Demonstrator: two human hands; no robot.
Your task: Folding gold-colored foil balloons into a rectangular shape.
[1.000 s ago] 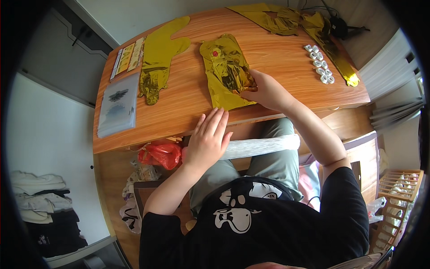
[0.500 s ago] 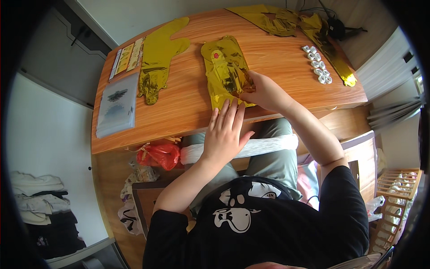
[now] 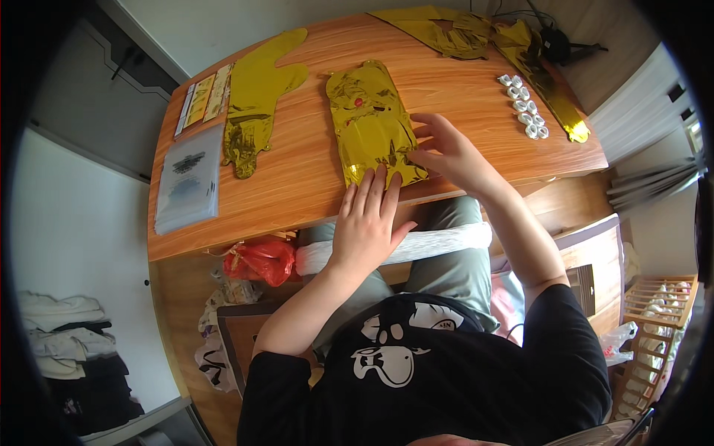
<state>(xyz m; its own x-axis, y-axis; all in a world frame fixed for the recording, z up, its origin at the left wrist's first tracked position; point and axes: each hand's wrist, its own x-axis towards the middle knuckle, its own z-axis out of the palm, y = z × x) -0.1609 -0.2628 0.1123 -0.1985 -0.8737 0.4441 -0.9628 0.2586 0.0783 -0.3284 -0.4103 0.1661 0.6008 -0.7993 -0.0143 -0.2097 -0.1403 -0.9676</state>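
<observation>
A folded gold foil balloon (image 3: pixel 370 119) lies flat on the wooden desk in front of me, creased and shiny, with a small red spot near its middle. My left hand (image 3: pixel 367 225) rests its outstretched fingertips on the balloon's near edge. My right hand (image 3: pixel 455 154) is at the balloon's right edge, fingers apart and slightly bent, gripping nothing. Whether its fingertips touch the foil is hard to tell.
Another flat gold foil balloon (image 3: pixel 258 89) and a stack of clear plastic bags (image 3: pixel 189 178) lie to the left, by some printed cards (image 3: pixel 201 100). More gold foil (image 3: pixel 461 39) stretches along the back right. Small white ribbon rolls (image 3: pixel 525 108) sit on the right.
The upper layer of foil has been laid down, so the balloon is flatter. My right hand has let go and drawn slightly right; my left stays at the near edge.
</observation>
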